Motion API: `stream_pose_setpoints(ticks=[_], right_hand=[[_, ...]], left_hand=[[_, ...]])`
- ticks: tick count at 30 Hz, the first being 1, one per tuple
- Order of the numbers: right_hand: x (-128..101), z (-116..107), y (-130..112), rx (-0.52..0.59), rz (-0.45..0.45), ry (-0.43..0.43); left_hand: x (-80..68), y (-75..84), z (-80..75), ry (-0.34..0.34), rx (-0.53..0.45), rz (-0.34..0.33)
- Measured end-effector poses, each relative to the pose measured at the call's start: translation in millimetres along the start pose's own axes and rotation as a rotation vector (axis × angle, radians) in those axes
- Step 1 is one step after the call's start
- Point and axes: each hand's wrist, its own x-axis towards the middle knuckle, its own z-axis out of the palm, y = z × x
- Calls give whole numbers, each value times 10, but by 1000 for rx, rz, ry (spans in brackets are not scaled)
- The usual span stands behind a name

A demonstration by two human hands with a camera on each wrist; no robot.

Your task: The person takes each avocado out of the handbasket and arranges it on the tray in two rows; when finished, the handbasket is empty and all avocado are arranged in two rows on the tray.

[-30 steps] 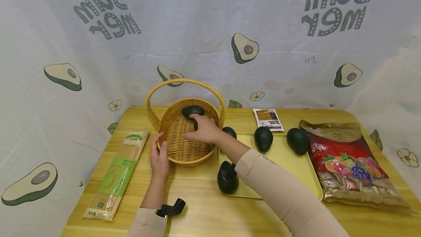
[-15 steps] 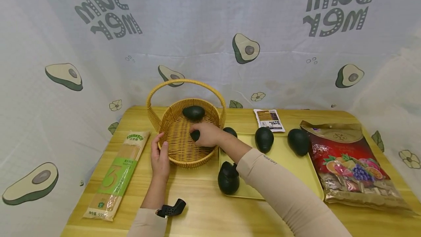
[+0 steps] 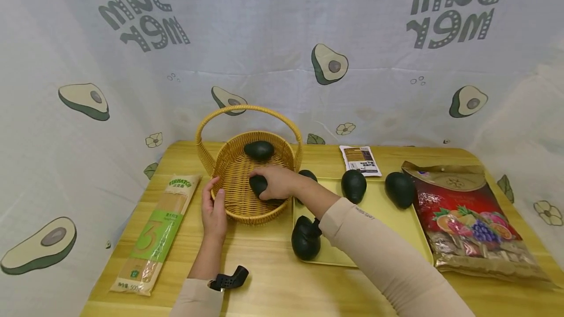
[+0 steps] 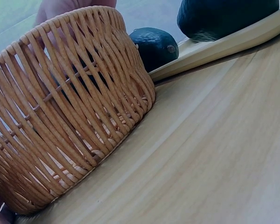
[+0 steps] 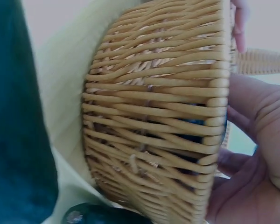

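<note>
Avocado [image 3: 257,185] sits low inside the wicker basket [image 3: 240,204], cupped by the curled right hand [image 3: 275,182]. At left, the left hand [image 3: 214,209] rests open-fingered against the basket's outer rim; rightward, more avocados lie on the yellow tray [image 3: 387,219].

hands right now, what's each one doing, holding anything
Left hand: open, resting against the basket rim.
Right hand: closed around an avocado inside the basket.
</note>
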Motion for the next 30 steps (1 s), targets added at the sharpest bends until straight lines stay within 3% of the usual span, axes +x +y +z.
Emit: stream_pose_setpoints(ticks=[17,30], right_hand=[[-472,-177,-257,176,-103,208],[-894,-120,-169,249,-103,288]], left_hand=[[-1,7,4,11,18,10],[-9,10,3,4,24,5]])
